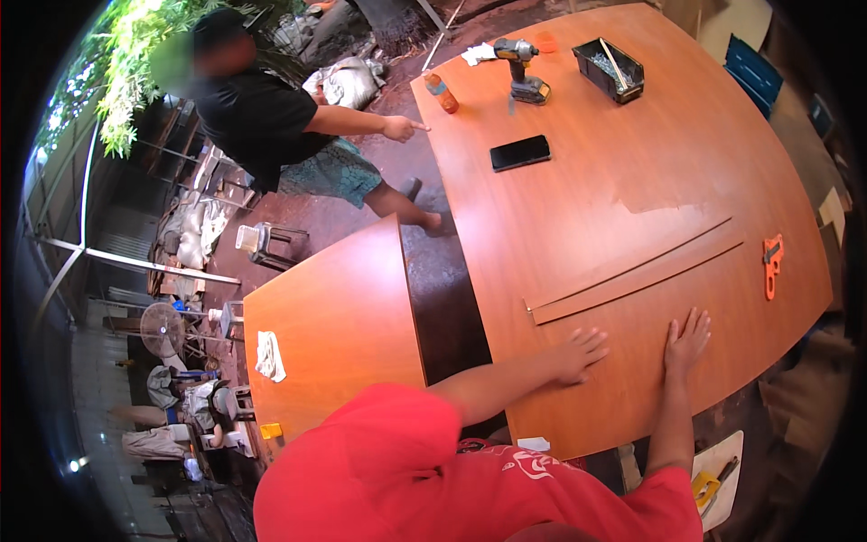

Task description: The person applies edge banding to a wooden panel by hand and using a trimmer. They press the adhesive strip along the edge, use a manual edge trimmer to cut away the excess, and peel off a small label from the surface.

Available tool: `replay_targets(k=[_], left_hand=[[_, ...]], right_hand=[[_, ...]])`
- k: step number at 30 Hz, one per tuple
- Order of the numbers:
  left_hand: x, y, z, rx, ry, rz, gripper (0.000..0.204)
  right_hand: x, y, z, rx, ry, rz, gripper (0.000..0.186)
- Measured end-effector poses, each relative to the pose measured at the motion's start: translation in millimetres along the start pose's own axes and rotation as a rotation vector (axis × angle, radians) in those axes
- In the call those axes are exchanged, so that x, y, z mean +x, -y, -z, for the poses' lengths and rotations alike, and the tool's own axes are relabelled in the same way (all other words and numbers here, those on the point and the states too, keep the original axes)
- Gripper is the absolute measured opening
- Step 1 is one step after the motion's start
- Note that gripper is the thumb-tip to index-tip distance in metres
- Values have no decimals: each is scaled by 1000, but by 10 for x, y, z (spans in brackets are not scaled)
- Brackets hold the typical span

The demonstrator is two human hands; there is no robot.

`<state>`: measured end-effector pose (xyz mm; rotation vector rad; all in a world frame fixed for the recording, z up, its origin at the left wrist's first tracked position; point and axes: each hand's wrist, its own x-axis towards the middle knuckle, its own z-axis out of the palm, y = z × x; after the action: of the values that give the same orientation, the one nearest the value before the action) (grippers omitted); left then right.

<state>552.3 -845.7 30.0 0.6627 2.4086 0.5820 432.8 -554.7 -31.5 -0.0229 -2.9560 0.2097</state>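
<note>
My left hand (pixel 580 356) lies flat on a large orange-brown wooden panel (pixel 596 415), its fingers spread and holding nothing. To its right, my right hand (pixel 688 340) rests on the same panel, fingers stretched out and also bare. Just beyond my hands lies a long thin strip (pixel 639 282) of wood-coloured edging, with two lengths running side by side from a left end near my left hand. An orange hand tool (pixel 772 266), perhaps a cutter, sits to the right of my right hand.
At the panel's far side are a black phone (pixel 520 154), a cordless drill (pixel 521 72), an orange bottle (pixel 442 93) and a black bin of screws (pixel 610 69). A second panel (pixel 334 298), with a white cloth (pixel 269 356), lies left across a gap. Another person (pixel 262 117) points toward the large panel's edge.
</note>
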Motion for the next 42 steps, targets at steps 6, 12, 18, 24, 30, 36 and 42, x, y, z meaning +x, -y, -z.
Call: replay_targets(k=[6, 12, 18, 24, 30, 36, 42], left_hand=[[-1331, 356, -425, -66, -293, 111, 66], [-1442, 1130, -138, -54, -763, 586, 63], [-784, 1676, 398, 4, -554, 563, 65], [-292, 1575, 542, 62, -481, 533, 69], [-146, 1522, 742, 52, -523, 591, 70], [-156, 1491, 689, -2, -628, 565, 60], [-344, 1336, 758, -143, -773, 508, 30]], right_hand=[[30, 111, 111, -66, 69, -23, 61], [25, 151, 90, -65, -2, 46, 61], [56, 123, -10, -21, 26, 53, 61], [-78, -78, -5, 9, -34, 56, 62], [-12, 51, 128, 33, 48, 91, 60], [19, 98, 123, 35, 46, 85, 59], [43, 85, 97, 72, -38, 113, 59]])
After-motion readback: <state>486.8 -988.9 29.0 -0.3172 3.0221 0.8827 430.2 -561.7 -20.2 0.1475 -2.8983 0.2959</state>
